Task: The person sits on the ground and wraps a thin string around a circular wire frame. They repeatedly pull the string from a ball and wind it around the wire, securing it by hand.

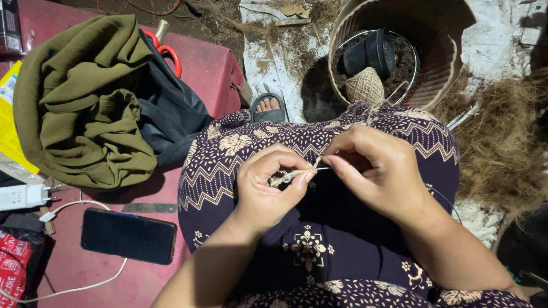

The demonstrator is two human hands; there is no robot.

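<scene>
Nearest the camera, the two bare forearms reach forward over a lap in a dark purple patterned skirt [319, 239] and meet at its middle. The left hand [268, 185] is closed, thumb and fingers pinched on a short, knotted piece of pale twine [288, 175]. The right hand [379, 171] is closed as well, its grip a fingertip pinch on what looks like a thin needle or wire [323, 168]; it is too fine to tell which. The two pinches nearly touch.

The worked piece of twine lies roughly crosswise, running left to right between the pinches, and the thin tool lies along almost the same line, its free end pointing left toward the left hand's pinch. From there a strand climbs away from the body, over the knees, to a ball of twine [365, 85] lying straight ahead in a tall round container [342, 34] with dark soil, a black pot [371, 52] behind it. The right hand is the nearer one to the ball.

To the left, on a red surface [211, 68], lie an olive cloth [85, 102], a dark bag [171, 111], red-handled scissors [168, 52], a black phone [128, 235] with a white cable [80, 288] and a white charger [23, 197]. Loose brown fibre [502, 142] is piled to the right. A sandalled foot [268, 107] shows beyond the left knee.
</scene>
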